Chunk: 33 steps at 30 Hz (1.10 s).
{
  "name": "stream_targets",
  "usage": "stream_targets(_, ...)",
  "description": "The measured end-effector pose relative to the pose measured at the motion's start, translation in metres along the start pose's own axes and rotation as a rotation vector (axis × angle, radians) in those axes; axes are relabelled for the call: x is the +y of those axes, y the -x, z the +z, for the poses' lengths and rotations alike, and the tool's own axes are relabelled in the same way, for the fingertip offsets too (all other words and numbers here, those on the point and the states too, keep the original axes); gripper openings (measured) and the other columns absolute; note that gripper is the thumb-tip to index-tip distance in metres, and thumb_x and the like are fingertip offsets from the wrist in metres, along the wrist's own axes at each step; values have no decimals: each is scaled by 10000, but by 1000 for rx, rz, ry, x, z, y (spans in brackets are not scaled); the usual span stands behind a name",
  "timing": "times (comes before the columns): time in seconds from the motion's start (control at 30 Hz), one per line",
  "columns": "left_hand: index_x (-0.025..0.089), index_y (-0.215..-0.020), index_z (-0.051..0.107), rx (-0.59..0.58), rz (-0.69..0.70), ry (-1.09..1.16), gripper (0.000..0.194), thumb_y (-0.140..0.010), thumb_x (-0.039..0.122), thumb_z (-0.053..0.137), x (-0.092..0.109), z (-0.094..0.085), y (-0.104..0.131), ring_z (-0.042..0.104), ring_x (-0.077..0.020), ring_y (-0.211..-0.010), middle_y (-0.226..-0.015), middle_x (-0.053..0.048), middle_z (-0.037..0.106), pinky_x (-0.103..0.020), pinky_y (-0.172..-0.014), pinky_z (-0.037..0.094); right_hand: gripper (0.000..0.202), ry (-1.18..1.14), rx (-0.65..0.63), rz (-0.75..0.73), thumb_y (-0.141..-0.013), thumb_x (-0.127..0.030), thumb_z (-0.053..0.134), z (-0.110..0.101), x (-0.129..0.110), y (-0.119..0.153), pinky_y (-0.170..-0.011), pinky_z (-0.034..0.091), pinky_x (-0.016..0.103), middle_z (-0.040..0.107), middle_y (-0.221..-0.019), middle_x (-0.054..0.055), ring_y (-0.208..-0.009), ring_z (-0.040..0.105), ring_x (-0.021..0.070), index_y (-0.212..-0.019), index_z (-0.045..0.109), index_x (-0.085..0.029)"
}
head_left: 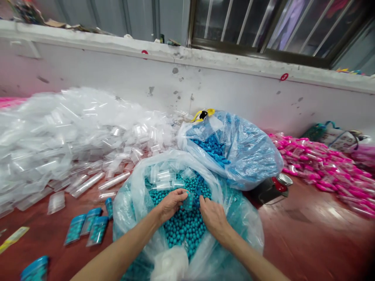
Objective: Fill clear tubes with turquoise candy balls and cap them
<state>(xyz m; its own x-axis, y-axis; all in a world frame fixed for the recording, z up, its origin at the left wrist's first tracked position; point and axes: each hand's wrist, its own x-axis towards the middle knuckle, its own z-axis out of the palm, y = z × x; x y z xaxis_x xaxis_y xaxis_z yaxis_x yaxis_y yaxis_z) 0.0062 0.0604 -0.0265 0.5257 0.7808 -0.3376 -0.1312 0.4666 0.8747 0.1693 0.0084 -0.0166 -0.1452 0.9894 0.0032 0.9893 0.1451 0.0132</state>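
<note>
My left hand (172, 203) is closed on a small clear plastic container (188, 201) with teal beads in it. Just to its right, my right hand (214, 218) has its fingers pinched at a small blue cap (199, 190). Both hands are over an open plastic bag (136, 175) full of round teal beads (183, 230). Several clear empty containers (164, 180) lie on the beads at the back of the bag. Filled containers with blue caps (97, 230) lie on the red surface to the left.
A bag (249, 148) of blue caps stands behind the beads. Clear containers (67, 132) are heaped at the left. Pink packed items (322, 168) are piled at the right, near a dark jar with a silver lid (269, 190). A white wall (164, 82) runs behind.
</note>
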Motion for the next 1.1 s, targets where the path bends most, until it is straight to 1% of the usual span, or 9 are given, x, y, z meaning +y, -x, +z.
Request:
stream_targets(0.1,191,-856,412,24,-50,59,396,-652,472,603,1,-5,12,598,-128,-629,-727,3,577,-229,-542,432,206,8,0,-25,-794,-97,458,3,-6,-7,-540,425,303,659,-781,104,-671,632,238,-964,556,-162)
stream_targets(0.23,188,-836,399,33,-95,56,392,-634,443,617,-1,-8,20,595,-120,-533,-747,0,590,-195,-425,390,272,31,24,-39,-772,-43,429,3,-4,-13,-544,399,297,663,-735,109,-659,611,222,-988,554,-150)
stream_targets(0.37,171,-832,452,99,2,-61,329,-619,345,631,-6,-7,22,525,-59,-438,-701,33,581,-151,-362,313,168,37,69,-73,-780,-71,428,-2,1,-13,-608,377,293,630,-745,88,-747,572,223,-762,571,-157)
stream_targets(0.5,163,-818,487,152,57,-205,267,-622,298,607,-12,-3,22,458,-39,-371,-608,64,554,-146,-326,264,165,-56,137,-118,-824,-111,394,-9,-3,-12,-664,365,269,592,-795,65,-790,535,193,-803,549,-164)
stream_targets(0.7,163,-808,475,103,29,-169,284,-652,372,589,-13,-7,27,474,-53,-380,-593,42,568,-144,-323,259,226,-102,119,-290,-824,-92,380,-11,-7,-5,-655,385,258,576,-791,41,-754,526,176,-931,555,-188)
stream_targets(0.83,183,-863,430,17,23,4,376,-650,427,622,-9,-8,32,529,-74,-430,-652,25,581,-145,-340,294,292,-248,92,-270,-830,-115,369,-8,5,-2,-705,424,277,616,-885,72,-830,564,185,-1065,534,-166)
stream_targets(0.97,195,-889,405,-119,8,97,421,-645,444,640,-7,-3,36,577,-100,-488,-692,11,588,-156,-372,350,332,-453,146,-255,-857,-188,365,-14,-3,-1,-784,431,275,597,-1058,79,-954,557,177,-1172,470,-172)
stream_targets(1.03,189,-881,407,-125,12,73,427,-638,452,641,-7,-1,38,567,-92,-470,-687,10,588,-151,-361,338,327,-360,117,-278,-856,-172,364,-21,-8,1,-693,446,258,612,-969,63,-846,588,171,-1165,470,-191)
stream_targets(1.1,184,-875,415,-80,33,-11,416,-641,452,631,-7,-1,40,539,-76,-430,-664,18,582,-142,-334,299,308,-181,72,-277,-839,-122,368,-28,-8,3,-575,424,243,609,-840,44,-708,593,167,-1101,507,-205)
